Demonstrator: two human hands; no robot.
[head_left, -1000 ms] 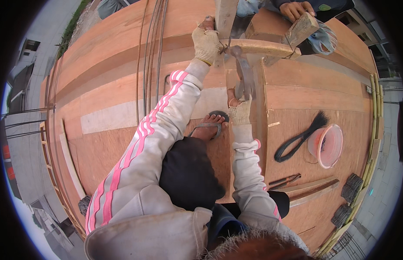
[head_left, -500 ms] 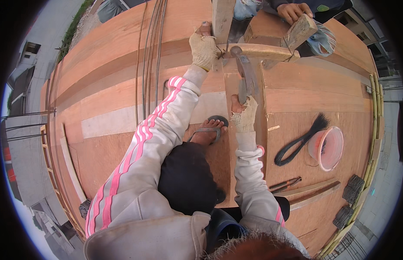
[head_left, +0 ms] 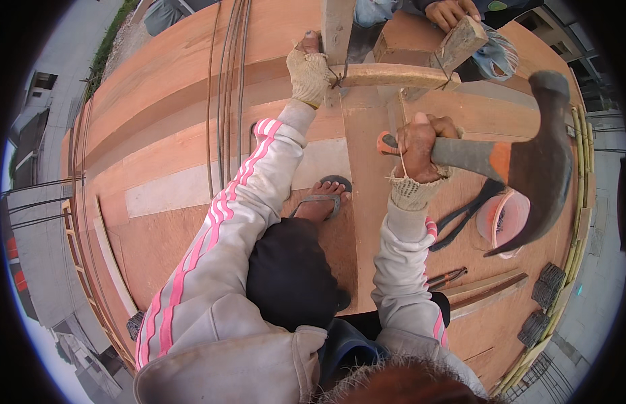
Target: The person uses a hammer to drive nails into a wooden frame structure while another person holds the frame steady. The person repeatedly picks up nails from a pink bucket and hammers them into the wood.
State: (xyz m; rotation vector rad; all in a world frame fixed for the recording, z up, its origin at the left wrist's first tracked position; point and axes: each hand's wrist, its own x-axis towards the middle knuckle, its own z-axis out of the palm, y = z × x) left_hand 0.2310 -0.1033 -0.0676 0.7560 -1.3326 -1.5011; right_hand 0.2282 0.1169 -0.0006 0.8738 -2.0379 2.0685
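Note:
My right hand (head_left: 420,145), in a fingerless knit glove, is closed around the handle of a claw hammer (head_left: 536,158). The hammer lies sideways in the air, its dark head to the right of the hand and its claw pointing down. My left hand (head_left: 309,71), also gloved, grips the left side of an upright wooden post (head_left: 336,34), thumb up along it; its other fingers are mostly hidden. A horizontal wooden crosspiece (head_left: 393,76) meets the post beside this hand, with dark wire at the joint. At its right end, wire binds it to a short timber block (head_left: 461,42).
A co-worker's hand (head_left: 451,13) rests by the timber block. On the plywood deck (head_left: 313,276) are a pink bucket (head_left: 491,219), a black wire bundle (head_left: 461,219), cutters (head_left: 449,277) and wood strips (head_left: 488,289). Long steel rods (head_left: 235,87) lie at left.
My right hand has swung the hammer back from the crosspiece, up and to the right; its head now hangs over the bucket. My left hand stays at the post.

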